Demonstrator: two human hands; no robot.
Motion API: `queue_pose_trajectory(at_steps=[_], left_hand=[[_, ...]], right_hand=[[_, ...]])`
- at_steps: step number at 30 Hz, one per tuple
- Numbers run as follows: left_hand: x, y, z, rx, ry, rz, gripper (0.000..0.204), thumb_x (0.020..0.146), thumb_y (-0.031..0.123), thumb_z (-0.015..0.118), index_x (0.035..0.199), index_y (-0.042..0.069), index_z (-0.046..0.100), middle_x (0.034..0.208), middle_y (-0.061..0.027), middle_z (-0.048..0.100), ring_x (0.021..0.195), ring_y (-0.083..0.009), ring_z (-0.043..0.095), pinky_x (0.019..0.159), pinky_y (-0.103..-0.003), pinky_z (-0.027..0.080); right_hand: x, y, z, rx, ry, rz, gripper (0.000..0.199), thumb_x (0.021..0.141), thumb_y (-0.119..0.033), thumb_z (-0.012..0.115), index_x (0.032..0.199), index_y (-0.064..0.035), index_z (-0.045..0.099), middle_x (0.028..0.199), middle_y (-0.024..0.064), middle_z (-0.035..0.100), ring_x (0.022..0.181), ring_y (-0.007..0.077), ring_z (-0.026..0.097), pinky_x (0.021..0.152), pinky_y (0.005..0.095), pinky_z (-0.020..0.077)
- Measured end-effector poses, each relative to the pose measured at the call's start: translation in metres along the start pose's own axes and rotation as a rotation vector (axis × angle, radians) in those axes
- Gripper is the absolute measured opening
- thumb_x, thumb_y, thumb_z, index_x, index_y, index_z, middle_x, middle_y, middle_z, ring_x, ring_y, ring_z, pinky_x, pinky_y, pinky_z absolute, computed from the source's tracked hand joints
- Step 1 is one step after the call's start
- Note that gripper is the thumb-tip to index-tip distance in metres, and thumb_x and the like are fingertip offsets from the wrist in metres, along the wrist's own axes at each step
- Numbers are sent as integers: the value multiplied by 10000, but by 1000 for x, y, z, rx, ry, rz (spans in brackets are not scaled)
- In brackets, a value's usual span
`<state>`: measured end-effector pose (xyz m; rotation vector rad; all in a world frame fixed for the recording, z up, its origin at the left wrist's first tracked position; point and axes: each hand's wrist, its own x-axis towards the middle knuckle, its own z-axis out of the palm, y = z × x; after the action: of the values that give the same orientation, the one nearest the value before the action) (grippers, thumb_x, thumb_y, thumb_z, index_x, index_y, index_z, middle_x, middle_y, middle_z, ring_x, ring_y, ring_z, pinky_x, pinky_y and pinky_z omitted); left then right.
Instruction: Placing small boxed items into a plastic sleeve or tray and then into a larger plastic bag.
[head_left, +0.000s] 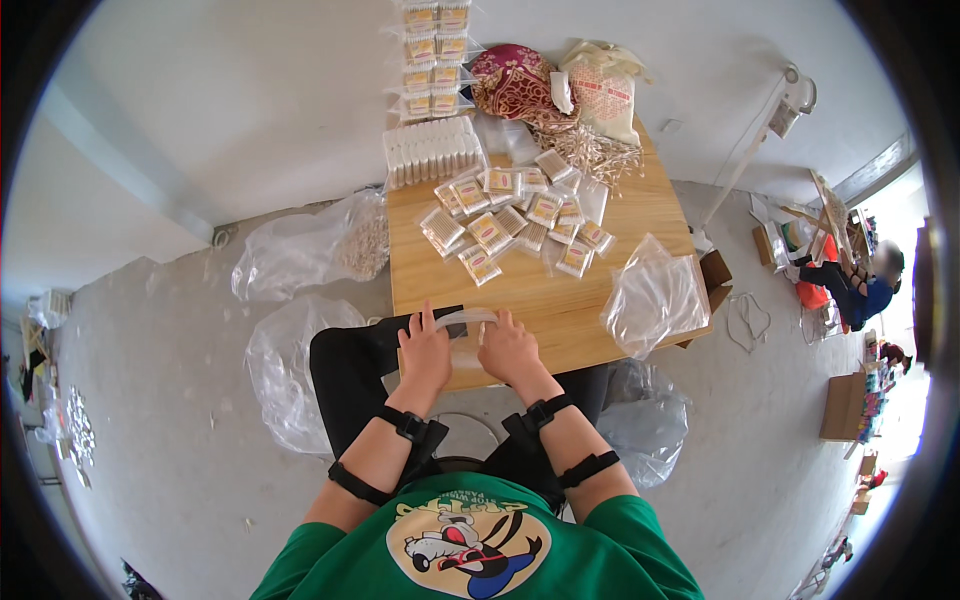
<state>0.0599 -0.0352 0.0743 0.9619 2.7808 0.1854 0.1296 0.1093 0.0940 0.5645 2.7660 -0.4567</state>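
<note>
Both hands, left hand (425,352) and right hand (508,350), have fingers clamped on 1 clear plastic bag (466,322) at the counter's (640,215) near edge; bare wood lies beyond, before the packets (510,222)

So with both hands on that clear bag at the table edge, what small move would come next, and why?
Probably spreading the clear bag open: the left hand and right hand pinch its two sides, it looks empty, and small filled packets lie farther up the wooden table.
</note>
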Motion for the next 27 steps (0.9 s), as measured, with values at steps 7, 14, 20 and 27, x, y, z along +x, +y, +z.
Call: queue_pose_trajectory(at_steps=[7,14,20,27], left_hand=[[-2,7,2,6,-15,1,242,817,126,568,993,-14,659,1492,-191,252,1321,-391,330,1049,-583,287],[1,6,0,-110,170,211,313,749,214,703,1014,54,660,1487,-181,265,1340,-391,306,1061,-584,270],[0,-3,12,-69,81,116,424,707,251,753,1084,92,640,1495,-172,251,1357,-374,287,1070,-584,253],[3,1,1,-123,43,113,445,686,204,767,1100,118,628,1490,-176,262,1353,-370,295,1069,-584,260]], right_hand=[[7,11,3,-109,-1,-62,399,803,-119,600,1199,-132,555,1258,148,451,1065,335,556,859,433,489],[14,17,1,-136,63,-160,408,788,-80,586,1183,-185,583,1254,142,457,1069,326,555,850,426,491],[0,8,-10,-107,530,-356,368,760,-83,591,1120,-145,630,1178,134,525,1046,308,562,860,412,485],[2,11,19,142,516,-607,380,746,-108,616,1112,-5,602,1101,123,609,1133,272,542,1007,412,407]])
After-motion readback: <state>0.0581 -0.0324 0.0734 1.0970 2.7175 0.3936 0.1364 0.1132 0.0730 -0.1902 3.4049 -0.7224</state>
